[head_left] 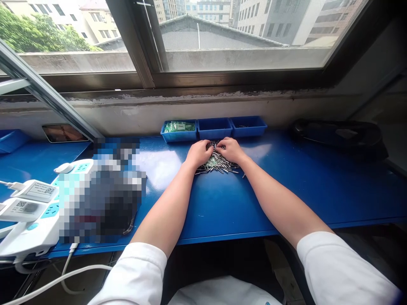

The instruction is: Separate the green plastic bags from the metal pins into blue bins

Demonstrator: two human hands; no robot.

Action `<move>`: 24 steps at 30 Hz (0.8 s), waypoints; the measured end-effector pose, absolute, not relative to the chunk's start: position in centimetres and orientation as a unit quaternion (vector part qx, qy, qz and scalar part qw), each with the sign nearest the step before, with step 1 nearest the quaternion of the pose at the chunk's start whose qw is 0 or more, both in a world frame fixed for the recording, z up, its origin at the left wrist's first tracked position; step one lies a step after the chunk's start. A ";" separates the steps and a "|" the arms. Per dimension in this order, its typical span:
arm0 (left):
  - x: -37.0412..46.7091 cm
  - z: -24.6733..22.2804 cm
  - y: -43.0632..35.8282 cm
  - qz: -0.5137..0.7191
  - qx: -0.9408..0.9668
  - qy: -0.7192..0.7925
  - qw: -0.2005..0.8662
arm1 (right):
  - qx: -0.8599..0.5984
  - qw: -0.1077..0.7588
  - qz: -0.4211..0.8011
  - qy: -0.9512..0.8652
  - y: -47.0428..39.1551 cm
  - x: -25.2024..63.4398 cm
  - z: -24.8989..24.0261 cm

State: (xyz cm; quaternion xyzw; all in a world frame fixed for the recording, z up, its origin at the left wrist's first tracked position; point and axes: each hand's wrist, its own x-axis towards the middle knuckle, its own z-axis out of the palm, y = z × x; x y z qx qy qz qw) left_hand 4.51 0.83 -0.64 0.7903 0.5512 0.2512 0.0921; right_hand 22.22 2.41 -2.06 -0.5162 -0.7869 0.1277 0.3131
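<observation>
A pile of thin, shiny metal pins lies on the blue table, with a pale greenish piece partly showing among them. My left hand is at the left of the pile, its fingers curled inward at the pins. From the other side my right hand reaches in, fingers also bent closed, close to the left one. Both sets of fingertips touch the heap. What sits between them is too small and hidden to make out. One loose pin lies near my right wrist.
Behind the pile stand three blue bins: a left bin with green packets, a middle bin, and a right bin with a few dark bits. A power strip with chargers is at left, beside a blurred patch. A black bag lies right.
</observation>
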 end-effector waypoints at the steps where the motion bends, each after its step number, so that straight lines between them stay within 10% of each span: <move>1: 4.5 -0.7 0.9 0.254 0.790 0.550 0.091 | -0.516 0.319 0.133 -0.784 2.4 22.3 -2.1; 24: 4.9 -0.2 0.2 0.319 0.811 0.486 0.063 | -0.530 0.417 0.089 -0.733 0.9 21.5 0.2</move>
